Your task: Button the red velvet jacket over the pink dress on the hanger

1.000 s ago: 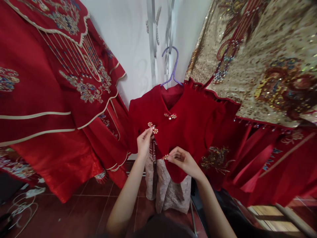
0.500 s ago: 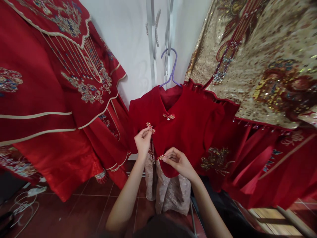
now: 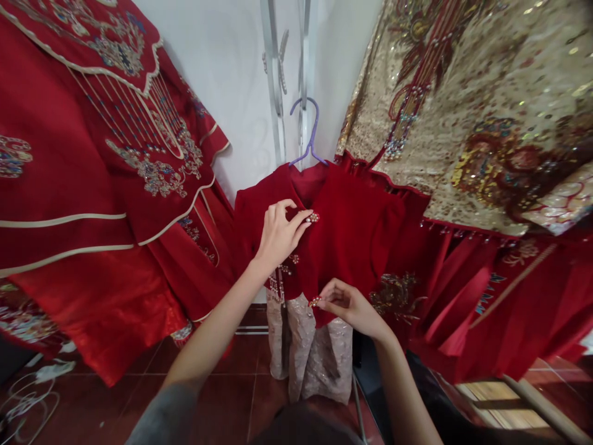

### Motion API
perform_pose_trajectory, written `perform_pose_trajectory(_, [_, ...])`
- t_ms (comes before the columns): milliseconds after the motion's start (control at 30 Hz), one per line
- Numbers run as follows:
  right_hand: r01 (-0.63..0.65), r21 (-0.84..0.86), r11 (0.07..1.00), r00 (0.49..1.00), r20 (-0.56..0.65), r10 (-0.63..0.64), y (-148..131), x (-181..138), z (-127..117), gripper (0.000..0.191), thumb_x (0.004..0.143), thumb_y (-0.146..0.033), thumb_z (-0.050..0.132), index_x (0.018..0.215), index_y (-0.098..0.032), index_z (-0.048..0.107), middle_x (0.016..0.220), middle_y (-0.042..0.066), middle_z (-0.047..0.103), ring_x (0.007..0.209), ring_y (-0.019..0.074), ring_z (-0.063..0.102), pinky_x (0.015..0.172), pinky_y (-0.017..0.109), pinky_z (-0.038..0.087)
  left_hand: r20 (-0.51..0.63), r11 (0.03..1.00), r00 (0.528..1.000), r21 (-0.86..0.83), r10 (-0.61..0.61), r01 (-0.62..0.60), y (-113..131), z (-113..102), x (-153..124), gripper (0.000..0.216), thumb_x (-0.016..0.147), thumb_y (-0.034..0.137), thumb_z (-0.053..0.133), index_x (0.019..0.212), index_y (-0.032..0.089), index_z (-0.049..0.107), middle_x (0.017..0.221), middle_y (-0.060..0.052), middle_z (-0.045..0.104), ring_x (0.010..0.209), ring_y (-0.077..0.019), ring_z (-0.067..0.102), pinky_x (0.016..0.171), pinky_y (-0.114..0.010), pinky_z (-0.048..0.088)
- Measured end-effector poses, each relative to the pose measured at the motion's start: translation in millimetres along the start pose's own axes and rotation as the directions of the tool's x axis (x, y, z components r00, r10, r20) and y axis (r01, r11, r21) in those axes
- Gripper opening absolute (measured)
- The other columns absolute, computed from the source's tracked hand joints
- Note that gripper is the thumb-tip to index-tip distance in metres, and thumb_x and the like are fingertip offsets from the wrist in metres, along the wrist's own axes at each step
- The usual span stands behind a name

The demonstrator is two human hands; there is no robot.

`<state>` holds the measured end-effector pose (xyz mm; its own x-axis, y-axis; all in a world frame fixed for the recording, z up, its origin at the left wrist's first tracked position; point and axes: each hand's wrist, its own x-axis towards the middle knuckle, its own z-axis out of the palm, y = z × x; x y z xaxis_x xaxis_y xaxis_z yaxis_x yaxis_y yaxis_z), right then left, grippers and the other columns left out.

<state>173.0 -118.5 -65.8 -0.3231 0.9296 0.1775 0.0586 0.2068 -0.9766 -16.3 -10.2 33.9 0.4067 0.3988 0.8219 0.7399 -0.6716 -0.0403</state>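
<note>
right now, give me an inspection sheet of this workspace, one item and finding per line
Surface: dark red tiled floor; the garment hangs above it.
Job's things: short-sleeved red cloth top on a purple hanger, with a jewelled collar clasp and a jewelled lower clasp.
Clutter: pale patterned cloth below the top.
Grips: left hand has fingertips at the collar clasp; right hand pinches the lower clasp.
Cables: loose white cables on the floor, lower left.
Surroundings: white wall, red embroidered garment at left, gold sequined garment at right.
</note>
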Motion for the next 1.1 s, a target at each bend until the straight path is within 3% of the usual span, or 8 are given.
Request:
perform_pose_trajectory(133, [-0.020, -0.012, 1.000, 0.999, -0.034, 0.019, -3.0, -9.1, -5.6, 0.024, 0.080, -0.039, 0.070, 0.085, -0.019, 0.058, 0.086, 0.001, 0.066, 0.082, 0.0143, 0.063, 0.076, 0.028, 0.049, 0.086, 0.975, 0.973, 0.051, 0.213, -0.217, -16.1, -2.9, 13.4, 0.021, 0.092, 0.031, 0.052, 0.105, 0.025, 0.067, 0.113, -0.009, 0.056, 0.104, -0.0245, 0.048, 0.092, -0.044, 0.039])
perform_pose_trajectory(333, [-0.048, -0.024, 0.999, 0.998, 0.031, 0.049, -13.1, -16.6, -12.9, 0.023, 0.080, -0.040, 0.070, 0.085, -0.019, 0.061, 0.087, 0.003, 0.070, 0.082, 0.0157, 0.066, 0.077, 0.029, 0.051, 0.185, 0.961, 0.946, 0.022, 0.266, -0.274, -18.9, -7.0, 29.7, 0.018, 0.091, 0.032, 0.053, 0.097, 0.021, 0.066, 0.116, -0.010, 0.055, 0.110, -0.0268, 0.048, 0.097, -0.050, 0.036])
perform_pose_trajectory(500, [-0.030, -0.112, 0.993, 0.999, -0.027, 0.027, -11.8, -12.1, -17.0, 0.021, 0.083, -0.040, 0.065, 0.088, -0.019, 0.065, 0.089, 0.004, 0.070, 0.084, 0.0152, 0.065, 0.080, 0.029, 0.050, 0.245, 0.943, 0.910, -0.100, 0.334, -0.319, -15.0, -8.0, 37.0, 0.015, 0.091, 0.026, 0.050, 0.094, 0.018, 0.062, 0.105, -0.008, 0.059, 0.111, -0.0253, 0.050, 0.109, -0.055, 0.030])
perform_pose_trajectory(667, [0.003, -0.117, 0.993, 0.996, -0.086, -0.013, -11.9, -6.7, -16.0, 0.023, 0.083, -0.041, 0.064, 0.088, -0.019, 0.065, 0.086, 0.004, 0.069, 0.083, 0.0166, 0.065, 0.079, 0.031, 0.052, 0.313, 0.938, 0.906, -0.288, 0.284, -0.194, -17.4, -10.3, 40.9, 0.015, 0.091, 0.022, 0.047, 0.091, 0.021, 0.062, 0.084, -0.001, 0.059, 0.091, -0.0172, 0.057, 0.117, -0.056, 0.021])
perform_pose_trajectory(800, [0.028, -0.144, 0.989, 0.991, -0.122, -0.046, -28.0, 9.1, -14.3, 0.025, 0.082, -0.042, 0.065, 0.089, -0.018, 0.064, 0.087, 0.006, 0.070, 0.083, 0.0177, 0.066, 0.081, 0.034, 0.054, 0.267, 0.869, 0.960, -0.492, 0.087, 0.058, -18.4, -12.9, 43.1, 0.009, 0.086, 0.027, 0.056, 0.080, 0.024, 0.063, 0.068, 0.003, 0.056, 0.076, -0.0146, 0.056, 0.116, -0.052, 0.026])
perform_pose_trajectory(867, [0.080, -0.147, 0.986, 0.978, -0.179, -0.106, -43.1, 25.6, -13.0, 0.027, 0.080, -0.043, 0.067, 0.090, -0.018, 0.063, 0.090, 0.006, 0.070, 0.084, 0.0178, 0.066, 0.080, 0.034, 0.055, 0.213, 0.842, 0.977, -0.529, 0.011, 0.106, -16.4, -14.1, 42.3, 0.010, 0.083, 0.031, 0.060, 0.079, 0.023, 0.063, 0.067, 0.002, 0.057, 0.074, -0.0153, 0.057, 0.114, -0.052, 0.028])
perform_pose_trajectory(1000, [0.321, -0.122, 0.939, 0.848, -0.404, -0.342, -73.9, 68.8, -0.1, 0.032, 0.082, -0.045, 0.064, 0.102, -0.020, 0.058, 0.108, 0.008, 0.065, 0.097, 0.0185, 0.065, 0.084, 0.034, 0.056, 0.114, 0.973, 0.993, -0.226, -0.008, 0.034, -9.9, -13.7, 35.0, 0.025, 0.086, 0.025, 0.051, 0.104, 0.014, 0.063, 0.083, -0.007, 0.064, 0.090, -0.0234, 0.060, 0.111, -0.058, 0.024])
perform_pose_trajectory(1100, [0.376, -0.193, 0.906, 0.816, -0.395, -0.422, -82.5, 91.3, 17.6, 0.049, 0.085, -0.050, 0.059, 0.124, -0.021, 0.050, 0.131, 0.012, 0.056, 0.121, 0.0226, 0.055, 0.098, 0.040, 0.050, 0.029, 0.994, 0.996, 0.071, -0.089, 0.087, -7.4, -12.1, 25.8, 0.048, 0.084, 0.011, 0.043, 0.131, 0.009, 0.048, 0.109, -0.017, 0.062, 0.107, -0.0306, 0.055, 0.107, -0.060, 0.025])
